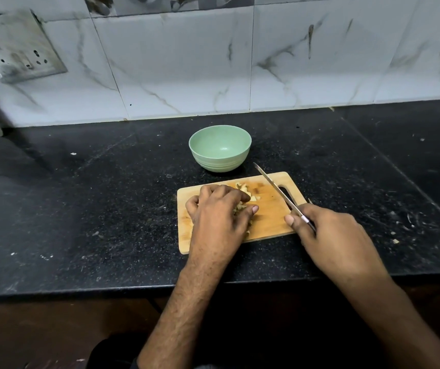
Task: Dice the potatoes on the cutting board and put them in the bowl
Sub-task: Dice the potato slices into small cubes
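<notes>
**Gathering the Diced Potato**

We see the potato pieces (243, 194) heaped on the cutting board (269, 209), our left hand (220, 214) curled over them. Our right hand (330, 235) grips the knife (275, 186). The bowl (220, 147) stands empty beyond. Risk: pieces spilling onto the counter (107, 209) during transfer.

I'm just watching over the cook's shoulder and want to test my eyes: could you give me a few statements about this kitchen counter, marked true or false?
1. The bowl is empty. True.
2. The right hand holds a knife. True.
3. The board lies beyond the bowl, by the wall. False: it lies nearer the person than the bowl.
4. The left hand rests flat on the bare counter. False: its fingers curl over the potato pieces on the board.
5. The knife tip points toward the bowl. True.
</notes>
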The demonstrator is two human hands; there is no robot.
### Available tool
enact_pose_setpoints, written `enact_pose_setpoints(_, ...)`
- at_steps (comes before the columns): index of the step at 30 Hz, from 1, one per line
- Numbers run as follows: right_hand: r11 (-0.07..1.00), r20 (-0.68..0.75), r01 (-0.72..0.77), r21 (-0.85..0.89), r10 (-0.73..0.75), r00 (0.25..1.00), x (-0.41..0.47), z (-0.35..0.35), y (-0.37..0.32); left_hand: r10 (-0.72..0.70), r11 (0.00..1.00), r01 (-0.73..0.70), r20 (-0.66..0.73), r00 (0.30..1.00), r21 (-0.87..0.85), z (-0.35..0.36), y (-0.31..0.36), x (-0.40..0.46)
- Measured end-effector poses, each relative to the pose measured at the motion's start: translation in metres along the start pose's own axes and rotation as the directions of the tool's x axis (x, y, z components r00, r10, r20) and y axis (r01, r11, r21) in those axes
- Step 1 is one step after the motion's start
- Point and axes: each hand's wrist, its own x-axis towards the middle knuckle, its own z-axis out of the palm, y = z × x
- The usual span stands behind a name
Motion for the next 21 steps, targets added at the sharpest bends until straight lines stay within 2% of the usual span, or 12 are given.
enact_pose_setpoints(3, 1.000, -0.013, 0.013, 0.025, -0.013, 1.000, 0.004, 0.004, 0.005, 0.041, 0.999, -0.042, 0.054, 0.998, 0.006, 0.001, 0.001, -0.001)
enact_pose_setpoints(8, 0.995, -0.025, 0.034, -0.091, -0.036, 0.999, 0.008, 0.014, 0.015, 0.084, 0.994, -0.094, 0.150, 0.985, 0.055, -0.002, -0.007, -0.007)
enact_pose_setpoints(14, 0.970, -0.028, 0.010, -0.245, -0.018, 0.999, 0.011, 0.023, 0.012, 0.039, 0.998, -0.042, 0.081, 0.996, 0.045, 0.001, -0.012, -0.010)
enact_pose_setpoints(18, 0.940, -0.025, 0.048, -0.338, -0.060, 0.998, 0.017, 0.022, 0.010, 0.033, 0.999, -0.032, 0.005, 0.999, -0.023, 0.001, -0.011, -0.008)
enact_pose_setpoints(21, 0.934, -0.039, 0.086, -0.347, -0.106, 0.994, 0.020, 0.020, 0.007, 0.001, 0.998, -0.005, -0.058, 0.998, -0.063, -0.006, -0.016, -0.009)
